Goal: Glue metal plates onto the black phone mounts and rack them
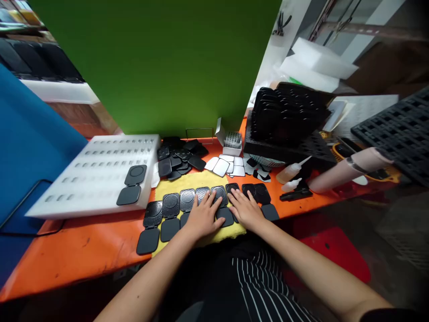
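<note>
A row of black hinged square pads [170, 205], unfolded into two halves, lies across a yellow cloth [187, 179]. The upper halves look ribbed and ringed, while the lower halves are plain and flat. My left hand [203, 217] rests with fingers spread on pads in the middle of the row, covering parts of them. Just to its right, my right hand [246, 210] lies flat, fingertips on the upper halves and fingers apart. Neither hand grips anything.
A white foam tray [87, 179] at left carries one unfolded pad [136, 175]. Behind the row are loose black squares [182, 156], white squares [228, 165] and a small open box [232, 145]. Stacked black pieces [288, 114], squeeze bottles [288, 172] and a pink roll [348, 170] stand right.
</note>
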`<state>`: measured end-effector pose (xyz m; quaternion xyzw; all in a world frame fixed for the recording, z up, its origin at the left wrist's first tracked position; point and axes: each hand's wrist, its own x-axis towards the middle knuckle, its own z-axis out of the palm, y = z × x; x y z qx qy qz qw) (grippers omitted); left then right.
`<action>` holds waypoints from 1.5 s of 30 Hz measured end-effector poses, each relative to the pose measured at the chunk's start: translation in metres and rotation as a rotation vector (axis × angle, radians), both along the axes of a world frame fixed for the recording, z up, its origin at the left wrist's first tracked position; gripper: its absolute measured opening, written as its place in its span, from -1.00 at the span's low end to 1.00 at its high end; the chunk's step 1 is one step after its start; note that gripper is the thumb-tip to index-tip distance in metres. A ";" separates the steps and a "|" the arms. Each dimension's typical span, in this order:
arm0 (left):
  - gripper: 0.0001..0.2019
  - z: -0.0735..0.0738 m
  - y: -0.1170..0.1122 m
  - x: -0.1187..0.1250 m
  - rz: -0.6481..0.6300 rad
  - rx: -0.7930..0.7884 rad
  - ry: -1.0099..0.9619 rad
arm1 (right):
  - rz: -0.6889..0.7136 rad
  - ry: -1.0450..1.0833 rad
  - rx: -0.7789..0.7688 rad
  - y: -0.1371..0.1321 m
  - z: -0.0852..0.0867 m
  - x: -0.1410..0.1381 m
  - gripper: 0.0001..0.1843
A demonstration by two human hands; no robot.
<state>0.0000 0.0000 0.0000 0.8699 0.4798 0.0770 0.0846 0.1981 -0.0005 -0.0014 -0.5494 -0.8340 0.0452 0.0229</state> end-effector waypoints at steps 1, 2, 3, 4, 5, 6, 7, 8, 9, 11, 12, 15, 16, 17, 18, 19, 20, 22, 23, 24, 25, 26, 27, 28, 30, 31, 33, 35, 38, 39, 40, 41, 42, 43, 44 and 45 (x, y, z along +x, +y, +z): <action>-0.38 0.001 0.000 0.004 -0.008 0.008 -0.005 | -0.001 0.003 0.011 0.001 -0.002 0.000 -0.48; -0.39 0.002 0.001 0.009 -0.015 0.015 -0.014 | 0.001 0.007 0.020 0.001 -0.003 0.000 -0.47; -0.39 0.002 0.002 0.015 -0.024 0.018 -0.026 | 0.004 0.010 0.027 0.001 -0.005 0.001 -0.47; -0.37 0.002 0.003 0.021 -0.034 0.016 -0.040 | 0.006 0.013 0.032 0.001 -0.007 0.002 -0.46; -0.35 0.002 0.005 0.028 -0.043 0.009 -0.054 | 0.008 0.015 0.035 0.001 -0.010 0.003 -0.46; -0.33 0.002 0.007 0.033 -0.051 -0.003 -0.062 | 0.009 0.016 0.036 0.001 -0.012 0.003 -0.45; -0.31 0.001 0.008 0.038 -0.060 -0.016 -0.065 | 0.009 0.019 0.036 0.001 -0.014 0.002 -0.44; -0.30 0.000 0.009 0.042 -0.068 -0.029 -0.060 | 0.007 0.023 0.038 0.001 -0.016 0.002 -0.44; -0.31 -0.002 0.009 0.044 -0.073 -0.039 -0.051 | 0.003 0.030 0.042 0.001 -0.017 0.001 -0.44; -0.31 -0.003 0.010 0.045 -0.074 -0.048 -0.028 | -0.006 0.050 0.046 0.001 -0.018 0.000 -0.45; -0.31 -0.003 0.010 0.044 -0.077 -0.047 -0.017 | -0.006 0.063 0.044 0.001 -0.017 0.001 -0.45; -0.31 -0.002 0.010 0.043 -0.088 -0.036 0.008 | 0.009 0.109 0.045 -0.003 -0.008 0.013 -0.46; -0.30 -0.002 0.010 0.044 -0.088 -0.029 0.013 | 0.001 0.120 0.056 -0.004 -0.005 0.020 -0.47; -0.30 -0.001 0.010 0.046 -0.084 -0.019 0.015 | -0.021 0.125 0.071 -0.005 -0.002 0.027 -0.47; -0.29 -0.001 0.010 0.049 -0.079 -0.007 0.015 | -0.054 0.123 0.086 -0.005 0.000 0.034 -0.48; -0.28 -0.002 0.010 0.053 -0.074 0.003 0.015 | -0.087 0.113 0.093 -0.005 0.001 0.040 -0.47; -0.27 -0.002 0.010 0.057 -0.071 0.010 0.015 | -0.112 0.100 0.094 -0.004 0.001 0.045 -0.47; -0.25 -0.004 0.010 0.063 -0.068 0.008 0.022 | -0.122 0.071 0.088 -0.001 -0.003 0.050 -0.45; -0.25 -0.005 0.010 0.066 -0.064 0.002 0.029 | -0.114 0.062 0.087 0.001 -0.006 0.051 -0.45; -0.25 -0.006 0.010 0.067 -0.057 -0.004 0.035 | -0.105 0.055 0.090 0.002 -0.009 0.051 -0.45; -0.25 -0.007 0.009 0.068 -0.051 -0.008 0.042 | -0.100 0.053 0.096 0.003 -0.011 0.050 -0.45; -0.25 -0.007 0.009 0.067 -0.047 -0.010 0.048 | -0.097 0.052 0.101 0.003 -0.014 0.049 -0.45; -0.26 -0.007 0.009 0.067 -0.045 -0.009 0.053 | -0.094 0.054 0.105 0.004 -0.015 0.049 -0.45; -0.26 -0.007 0.009 0.066 -0.047 -0.006 0.059 | -0.090 0.057 0.106 0.004 -0.016 0.048 -0.45; -0.26 -0.006 0.009 0.064 -0.062 0.002 0.074 | -0.084 0.065 0.107 0.006 -0.017 0.048 -0.45; -0.26 -0.006 0.009 0.063 -0.072 0.006 0.081 | -0.085 0.071 0.107 0.007 -0.017 0.048 -0.45; -0.25 -0.008 0.011 0.062 -0.095 0.014 0.083 | -0.090 0.087 0.106 0.009 -0.015 0.047 -0.46; -0.26 -0.010 0.012 0.062 -0.112 0.009 0.063 | -0.099 0.129 0.108 0.008 -0.012 0.046 -0.47; -0.28 -0.007 0.014 0.064 -0.110 -0.039 -0.024 | -0.096 0.296 0.132 -0.001 -0.006 0.047 -0.52; -0.30 0.000 0.013 0.064 -0.104 -0.064 -0.078 | -0.104 0.388 0.143 -0.007 -0.004 0.050 -0.54; -0.34 0.011 0.011 0.064 -0.096 -0.093 -0.155 | -0.138 0.506 0.155 -0.012 -0.002 0.056 -0.57; -0.39 0.025 0.007 0.064 -0.091 -0.129 -0.256 | -0.214 0.654 0.170 -0.018 -0.001 0.064 -0.60; -0.47 0.042 0.002 0.062 -0.082 -0.172 -0.379 | -0.334 0.828 0.180 -0.021 0.001 0.074 -0.62; -0.57 0.062 -0.004 0.060 -0.084 -0.232 -0.538 | -0.488 1.019 0.183 -0.023 0.002 0.086 -0.64; -0.63 0.082 -0.012 0.055 -0.100 -0.313 -0.696 | -0.661 1.218 0.171 -0.022 0.003 0.100 -0.65; -0.67 0.101 -0.021 0.049 -0.125 -0.416 -0.823 | -0.812 1.404 0.131 -0.019 0.004 0.115 -0.66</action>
